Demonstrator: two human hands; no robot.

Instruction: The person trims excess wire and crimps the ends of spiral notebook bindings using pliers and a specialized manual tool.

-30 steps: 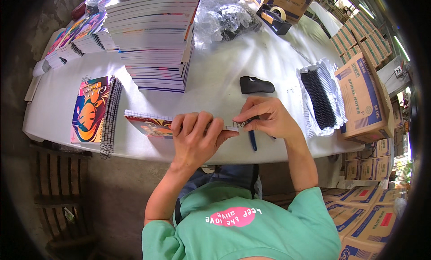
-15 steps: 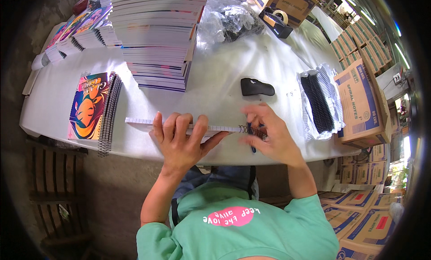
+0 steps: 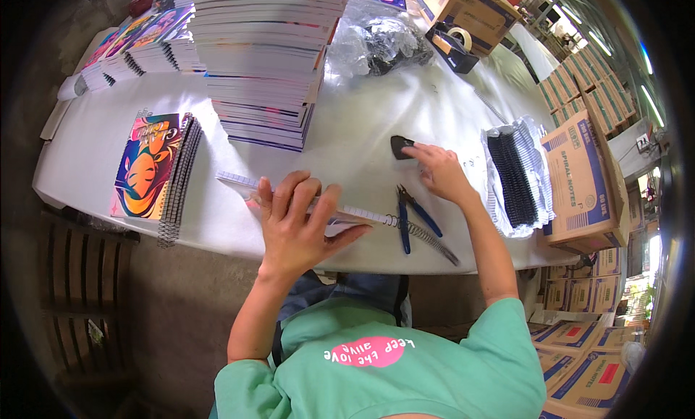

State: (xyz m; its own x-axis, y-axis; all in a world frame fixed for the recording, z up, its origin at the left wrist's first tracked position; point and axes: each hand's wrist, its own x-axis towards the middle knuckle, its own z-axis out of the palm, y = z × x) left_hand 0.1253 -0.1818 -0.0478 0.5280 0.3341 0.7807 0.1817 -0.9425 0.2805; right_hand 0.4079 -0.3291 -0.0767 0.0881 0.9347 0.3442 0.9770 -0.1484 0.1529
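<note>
My left hand (image 3: 300, 216) is closed around a notebook (image 3: 365, 215), held spine up on the white table. A metal spiral coil (image 3: 434, 244) starts in the holes at its right end and sticks out past it. Nippers with blue handles (image 3: 405, 223) lie across this loose coil, jaws pointing away from me. Farther off, my right hand (image 3: 445, 174) has its fingers on a small black object (image 3: 400, 147) with a smooth rounded shape. The fingers cover much of it, and its kind is unclear.
Tall notebook stack (image 3: 260, 71) stands behind my left hand. Spiral-bound notebooks (image 3: 148, 169) lie to the left. Black coils (image 3: 512, 176) in plastic wrap and an open carton (image 3: 579, 180) sit at right. Farther back are a tape dispenser (image 3: 452, 46) and crumpled plastic (image 3: 380, 39).
My right hand has left the nippers and coil by the notebook and moved up to the black object. The nippers now lie on the table. My left hand keeps its hold.
</note>
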